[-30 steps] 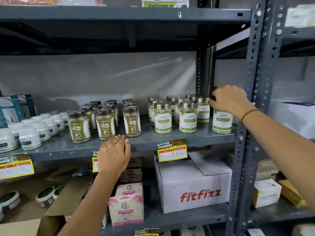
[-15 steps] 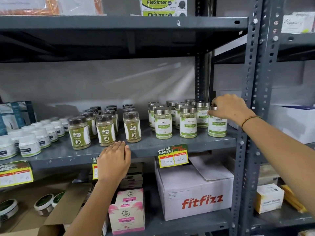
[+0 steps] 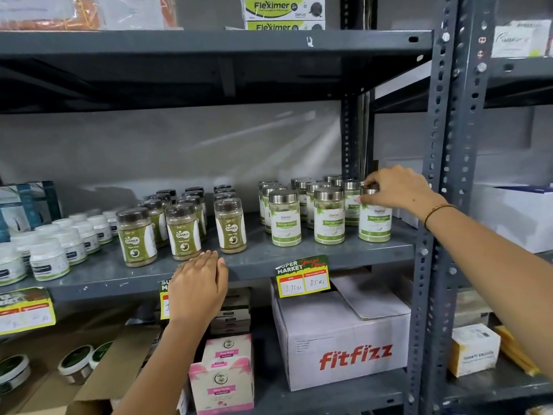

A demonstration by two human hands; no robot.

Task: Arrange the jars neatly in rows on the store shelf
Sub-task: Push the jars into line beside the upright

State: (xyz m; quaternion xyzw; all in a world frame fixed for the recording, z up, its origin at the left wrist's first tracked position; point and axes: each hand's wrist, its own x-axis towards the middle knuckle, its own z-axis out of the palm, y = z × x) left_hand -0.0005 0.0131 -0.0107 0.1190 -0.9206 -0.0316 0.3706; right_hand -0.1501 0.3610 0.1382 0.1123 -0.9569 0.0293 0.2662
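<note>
On the grey middle shelf (image 3: 314, 259) stand several silver-lidded Moringa jars in rows. My right hand (image 3: 395, 187) grips the lid of the rightmost front Moringa jar (image 3: 375, 223), which stands upright on the shelf in line with two other front jars (image 3: 285, 220). Left of them are rows of brown-lidded Gaska jars (image 3: 182, 233). My left hand (image 3: 197, 287) rests flat on the shelf's front edge, just in front of the Gaska jars, holding nothing.
Small white tubs (image 3: 48, 259) fill the shelf's left end. A perforated steel upright (image 3: 446, 175) stands right beside my right wrist. Price tags (image 3: 302, 278) hang on the shelf edge. Below are a fitfizz carton (image 3: 344, 333), pink boxes (image 3: 223, 375) and an open cardboard box (image 3: 98, 375).
My right hand has slid the rightmost jar to the left and back, from the shelf's right end into line with the front row. The left hand has stayed on the shelf edge.
</note>
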